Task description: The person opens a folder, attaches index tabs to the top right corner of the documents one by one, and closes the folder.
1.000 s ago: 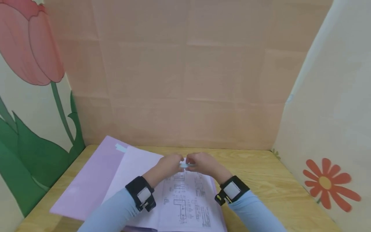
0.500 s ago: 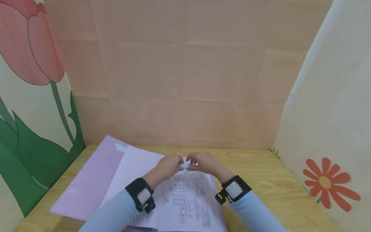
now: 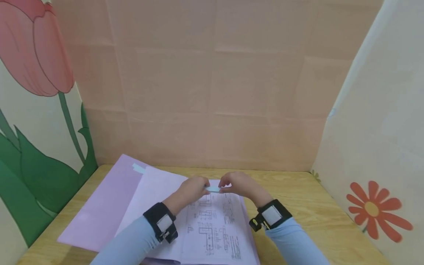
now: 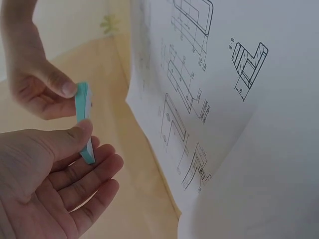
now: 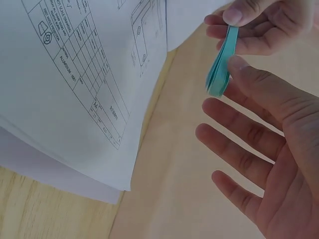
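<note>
Plainly, teal strip [image 3: 213,189]: between the two hands, above the far part of the drawing sheet [image 3: 215,224] from the head, clear of the paper in both wrist views.
Long axis: crosswise, hand to hand — roughly level from the head.
Left hand [image 3: 189,192]: pinches one end between thumb and fingers.
Right hand [image 3: 243,187]: pinches the other end, lower fingers spread; neither hand is clearly nearer.
Strip's make: narrow, flat, layered like a folded band — paper or tape, I cannot tell.
Sheet's make: thin white paper, black line drawings, gently curving.
Purple cover [image 3: 96,209]: smooth, seemingly stiff, straight-edged.
Table [image 3: 291,209]: yellowish wood grain.
</note>
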Available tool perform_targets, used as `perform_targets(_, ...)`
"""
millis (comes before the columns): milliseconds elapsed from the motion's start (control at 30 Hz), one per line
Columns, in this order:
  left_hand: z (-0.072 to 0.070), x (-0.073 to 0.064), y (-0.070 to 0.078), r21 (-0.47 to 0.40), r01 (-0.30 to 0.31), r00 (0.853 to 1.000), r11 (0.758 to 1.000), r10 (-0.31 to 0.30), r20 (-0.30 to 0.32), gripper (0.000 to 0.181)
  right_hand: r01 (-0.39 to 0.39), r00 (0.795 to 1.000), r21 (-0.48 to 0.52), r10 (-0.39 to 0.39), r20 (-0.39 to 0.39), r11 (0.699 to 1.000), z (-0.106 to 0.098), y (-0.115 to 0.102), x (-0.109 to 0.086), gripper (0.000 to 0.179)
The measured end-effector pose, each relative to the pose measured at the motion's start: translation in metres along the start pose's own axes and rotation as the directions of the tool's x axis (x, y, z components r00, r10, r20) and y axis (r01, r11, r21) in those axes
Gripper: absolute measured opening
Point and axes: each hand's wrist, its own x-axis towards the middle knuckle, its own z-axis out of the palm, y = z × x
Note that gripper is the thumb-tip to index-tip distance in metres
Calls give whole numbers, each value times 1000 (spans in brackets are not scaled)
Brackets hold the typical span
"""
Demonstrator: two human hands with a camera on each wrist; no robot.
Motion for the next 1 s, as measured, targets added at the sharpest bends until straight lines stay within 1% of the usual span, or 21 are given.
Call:
perform_targets(167,2,1,0,12,2,1000,1000,-2,5,15,-12,1000,22,12,-9,1000,-3,-3,2,10)
perform_targets(233,3,1,0,23,-7,1000,1000,7,5,15,-19,1000,81,19,5,997,-5,-6,4,10)
perform_targets(300,4,1,-1,38,-15,1000,999,15,6,16,-39,999,171,34,32,984,-7,-10,6,9)
perform_targets(367,5,1,-1,50,-20,1000,999,20,7,18,-71,997,274,57,59,959,-9,-15,7,9)
perform_targets(467,5,0,-1,65,-32,999,997,31,6,20,-129,991,421,103,84,898,-10,-22,8,7)
perform_targets(567,5,0,-1,68,-45,999,997,45,1,23,-162,986,531,150,65,832,-6,-30,9,6)
perform_targets(600,5,0,-2,70,-49,999,996,49,-2,24,-163,985,554,165,47,816,-4,-33,10,7)
perform_targets(633,6,1,-2,72,-53,999,996,54,-7,25,-182,980,568,198,34,803,-2,-37,11,6)
perform_targets(733,9,2,-5,90,-75,996,993,79,-43,25,-225,956,533,290,-40,815,2,-55,12,8)
perform_targets(767,9,2,-7,94,-89,993,992,95,-65,22,-231,949,519,308,-65,823,2,-62,11,10)
perform_targets(800,9,2,-8,101,-104,990,989,113,-87,19,-231,946,495,313,-88,837,1,-71,9,12)
perform_targets(833,8,0,-10,88,-113,987,990,122,-109,18,-221,946,476,307,-109,851,0,-80,7,13)
perform_targets(867,8,-1,-12,61,-124,983,990,131,-130,19,-184,954,471,272,-125,863,-2,-88,4,15)
perform_targets(900,7,-3,-14,17,-123,982,992,125,-141,18,-122,969,490,211,-130,863,-5,-96,0,15)
perform_targets(933,6,-6,-16,-88,-111,987,990,99,-129,20,-36,984,527,122,-130,849,-9,-103,-3,15)
perform_targets(967,4,-9,-18,-170,-100,990,980,80,-120,21,59,992,577,17,-126,815,-14,-108,-6,15)
perform_targets(1000,3,-11,-20,-246,-76,993,966,51,-105,23,157,987,630,-99,-126,761,-18,-111,-9,14)
